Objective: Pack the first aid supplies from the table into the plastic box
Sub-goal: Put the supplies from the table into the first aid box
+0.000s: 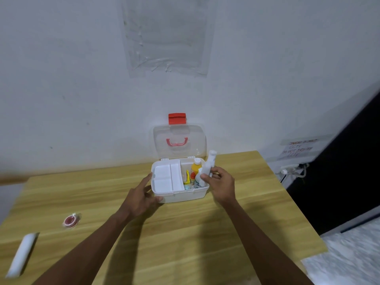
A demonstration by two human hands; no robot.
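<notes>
A white plastic box (185, 195) stands open at the back of the wooden table (185, 233); its clear lid (178, 140) with a red handle and red latch leans on the wall. A white divided tray (166, 178) fills the box's left half. In the right half stand a yellow bottle (195, 166), a small red-capped bottle (192, 177) and a yellow-green packet (187, 179). My right hand (221, 185) grips a white bottle (208, 164) upright over the box's right side. My left hand (141, 195) rests open against the box's left front corner.
A red round item in clear wrap (71, 221) and a long white roll (21, 255) lie at the table's left front. At the right are the table's edge, a dark panel, cables (294, 169) and a pale floor (349, 254).
</notes>
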